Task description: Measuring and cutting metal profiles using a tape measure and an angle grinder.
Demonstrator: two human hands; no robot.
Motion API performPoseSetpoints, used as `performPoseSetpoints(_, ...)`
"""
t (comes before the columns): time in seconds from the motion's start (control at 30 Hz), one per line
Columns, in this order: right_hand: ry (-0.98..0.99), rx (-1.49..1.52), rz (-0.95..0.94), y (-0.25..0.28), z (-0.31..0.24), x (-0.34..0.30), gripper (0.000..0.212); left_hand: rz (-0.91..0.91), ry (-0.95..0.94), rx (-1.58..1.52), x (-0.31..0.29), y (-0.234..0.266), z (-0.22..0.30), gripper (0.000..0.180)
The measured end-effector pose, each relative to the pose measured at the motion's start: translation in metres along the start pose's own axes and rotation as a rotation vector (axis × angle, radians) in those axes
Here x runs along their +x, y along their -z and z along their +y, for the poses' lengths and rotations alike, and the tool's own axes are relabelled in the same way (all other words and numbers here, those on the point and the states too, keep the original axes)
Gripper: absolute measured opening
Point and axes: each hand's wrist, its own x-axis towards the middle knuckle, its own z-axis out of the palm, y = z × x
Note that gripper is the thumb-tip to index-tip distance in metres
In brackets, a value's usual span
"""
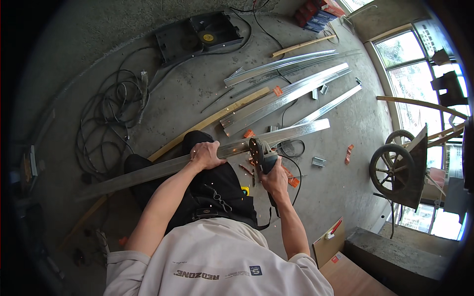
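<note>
A long galvanized metal stud point(296, 130) lies across my knees, slanting from lower left to upper right. My left hand point(205, 154) is closed over it at my knee and presses it down. In my right hand point(274, 178) I grip an angle grinder point(266, 159), its disc against the stud right of my left hand. Orange sparks scatter around the disc and over my legs. A black cord runs from the grinder's side across the floor. The exact contact of disc and metal is partly hidden by the guard.
More metal studs point(286, 96) and a wooden strip point(217, 114) lie ahead on the concrete floor. A coiled black cable point(111, 106) is at left, near an opened black tool case point(182, 42). On the right stands a wheelbarrow point(412, 170) by the windows. A yellow tape measure point(245, 190) is beside my hip.
</note>
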Motion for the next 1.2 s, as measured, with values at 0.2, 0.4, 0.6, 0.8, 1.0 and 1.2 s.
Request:
performPoseSetpoints(0.2,0.004,-0.007,-0.019,0.003,-0.004,-0.005,0.076,0.026,0.002,-0.023,0.000,-0.004,-0.004,0.064)
performPoseSetpoints(0.4,-0.023,-0.034,-0.044,0.008,-0.005,-0.008,0.076,0.015,0.012,-0.036,0.001,-0.005,-0.002,0.064)
performPoseSetpoints(0.6,-0.037,-0.023,-0.060,0.014,-0.011,-0.002,0.066,0.034,0.008,-0.030,0.001,-0.008,-0.003,0.064)
performPoseSetpoints(0.8,-0.054,-0.060,-0.055,0.016,-0.014,0.004,0.059,0.024,0.014,-0.030,0.000,-0.005,-0.001,0.063)
performPoseSetpoints(1.0,-0.015,-0.110,-0.085,0.022,-0.020,0.008,0.060,0.023,0.024,-0.014,-0.002,-0.001,-0.002,0.062)
performPoseSetpoints(1.2,0.017,-0.082,-0.066,0.017,-0.014,0.022,0.058,0.026,0.002,-0.004,-0.003,-0.002,0.000,0.061)
